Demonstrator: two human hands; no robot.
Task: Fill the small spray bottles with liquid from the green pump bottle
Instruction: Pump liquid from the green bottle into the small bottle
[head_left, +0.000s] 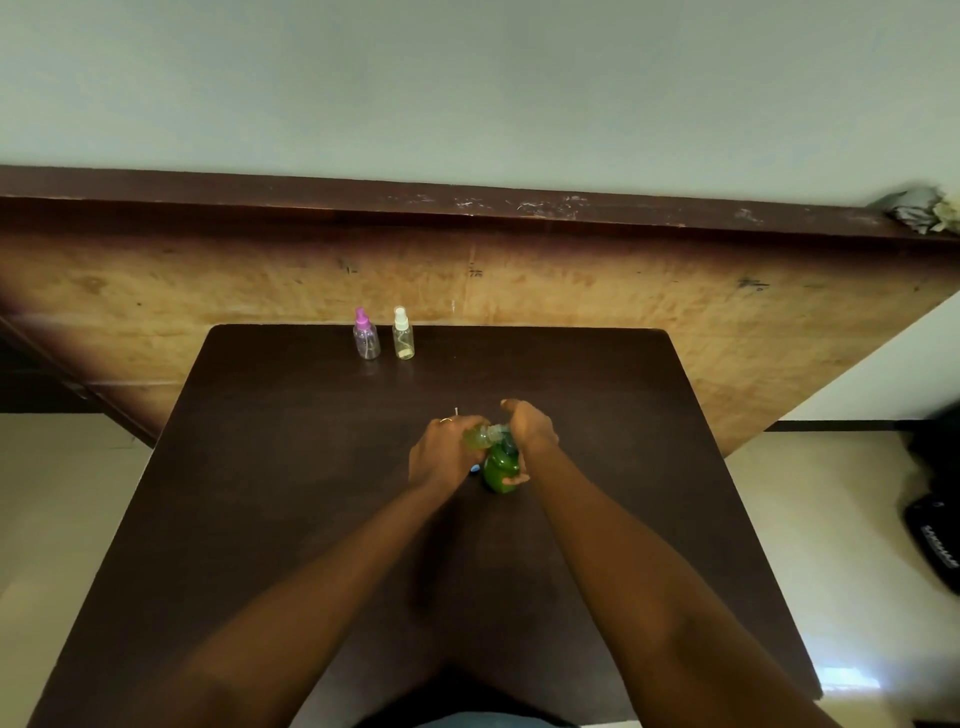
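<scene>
near the middle of the dark table (260, 467), a little toward the far edge, the green pump bottle (500, 467) stood upright. the right hand (531, 428) lay over its pump head with fingers bent down around it, probably to press out liquid while keeping the bottle steady. the left hand (444, 452) gripped a small open bottle (479, 436), tilted with its mouth up against the nozzle so the liquid would land inside and not on the table (it already looked yellow-green, though how full it was i could not tell). two more stood upright side by side at the far edge, well apart from the hands: a pink-capped spray bottle (366, 340) and a white-capped spray bottle (403, 338), both capped, likely parked out of the way.
</scene>
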